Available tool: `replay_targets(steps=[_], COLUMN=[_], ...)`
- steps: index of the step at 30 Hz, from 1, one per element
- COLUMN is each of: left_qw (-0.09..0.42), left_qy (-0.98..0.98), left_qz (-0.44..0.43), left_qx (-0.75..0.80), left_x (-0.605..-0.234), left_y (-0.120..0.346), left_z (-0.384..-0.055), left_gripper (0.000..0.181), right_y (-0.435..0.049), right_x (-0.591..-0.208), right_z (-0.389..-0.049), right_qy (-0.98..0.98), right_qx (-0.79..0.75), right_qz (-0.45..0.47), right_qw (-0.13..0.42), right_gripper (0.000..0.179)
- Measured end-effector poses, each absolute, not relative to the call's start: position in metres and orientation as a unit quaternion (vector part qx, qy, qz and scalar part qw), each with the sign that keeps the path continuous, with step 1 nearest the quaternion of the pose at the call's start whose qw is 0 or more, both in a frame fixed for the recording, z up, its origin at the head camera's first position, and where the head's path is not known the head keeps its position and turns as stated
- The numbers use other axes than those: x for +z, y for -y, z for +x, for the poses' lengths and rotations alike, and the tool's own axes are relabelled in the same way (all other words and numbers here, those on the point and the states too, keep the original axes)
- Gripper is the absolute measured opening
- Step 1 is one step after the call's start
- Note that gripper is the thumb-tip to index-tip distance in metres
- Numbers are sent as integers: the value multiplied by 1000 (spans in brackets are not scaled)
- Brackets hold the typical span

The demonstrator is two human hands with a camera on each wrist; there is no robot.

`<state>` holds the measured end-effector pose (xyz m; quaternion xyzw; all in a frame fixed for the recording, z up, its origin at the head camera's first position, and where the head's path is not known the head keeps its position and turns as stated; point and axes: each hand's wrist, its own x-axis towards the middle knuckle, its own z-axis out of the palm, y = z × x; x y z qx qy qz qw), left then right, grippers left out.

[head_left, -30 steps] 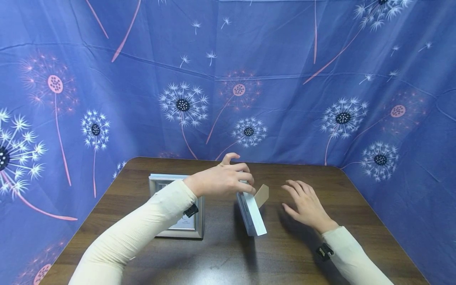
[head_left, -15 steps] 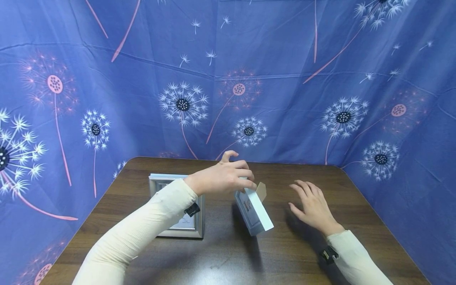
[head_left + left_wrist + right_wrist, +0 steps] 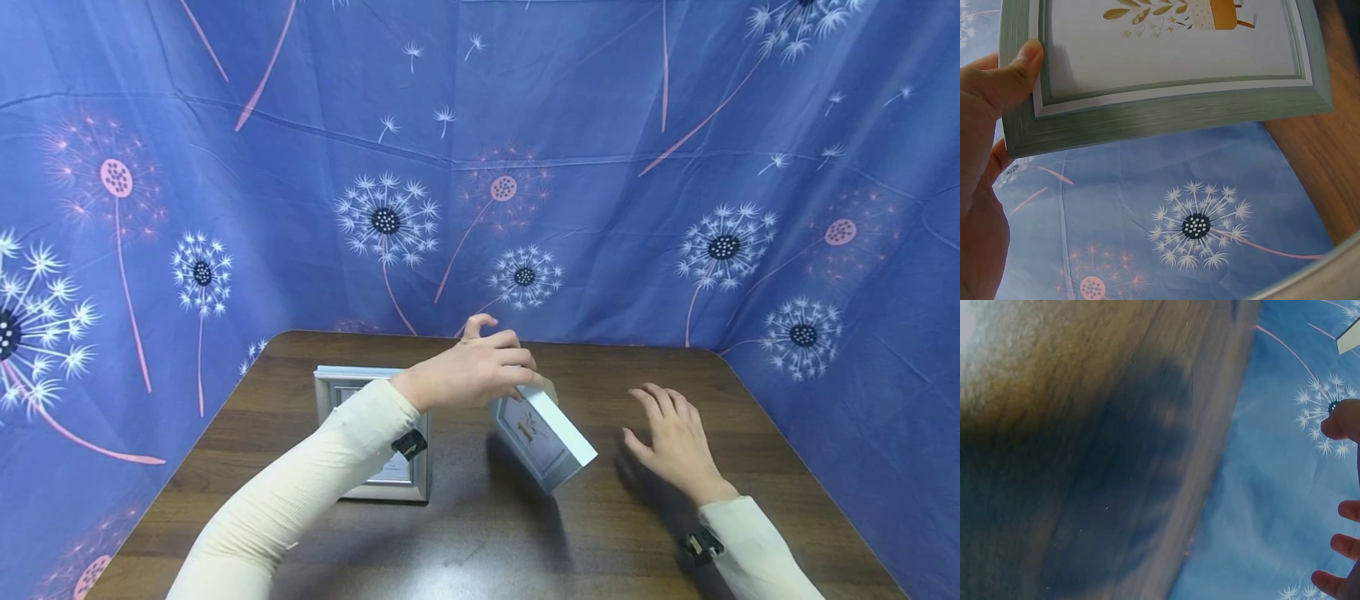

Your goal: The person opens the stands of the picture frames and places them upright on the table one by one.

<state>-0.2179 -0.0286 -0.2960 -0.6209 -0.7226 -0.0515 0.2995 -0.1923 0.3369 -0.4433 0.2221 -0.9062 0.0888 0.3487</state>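
My left hand [image 3: 480, 367] grips the upper edge of a small picture frame [image 3: 536, 437], thumb on its front and fingers behind. In the left wrist view the picture frame [image 3: 1179, 119] has a grey-green border around a print of a plant in a yellow and white pot. It tilts above the table, and a bit of its tan stand shows behind it in the head view. To its right, my right hand [image 3: 675, 442] hovers over the table with fingers spread and slightly bent, holding nothing. In the right wrist view only its fingertips [image 3: 1344, 547] show at the right edge.
A larger silver picture frame [image 3: 375, 487] stands on the left of the brown wooden table [image 3: 450, 542], partly covered by my left arm. A blue dandelion-print cloth [image 3: 600, 208] hangs behind and on both sides of the table.
The small picture frame has turned in my left hand, so its printed front now faces the head camera more and its lower end points further right. My right hand has drawn away to the right.
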Motion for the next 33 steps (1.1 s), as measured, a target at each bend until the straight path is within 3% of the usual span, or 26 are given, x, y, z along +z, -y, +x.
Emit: replay_targets(steps=[14, 33], left_qw=[256, 269], left_qy=[765, 777], left_qz=[-585, -558], left_qx=[-87, -112], left_x=[-298, -305], left_y=[22, 20], left_z=[-213, -206], left_gripper=[29, 26], right_y=[-340, -337], right_x=[-445, -447], right_z=[-183, -177], right_qy=[916, 922], right_qx=[94, 114], right_qz=[179, 148], right_qw=[348, 339], right_gripper=[60, 61])
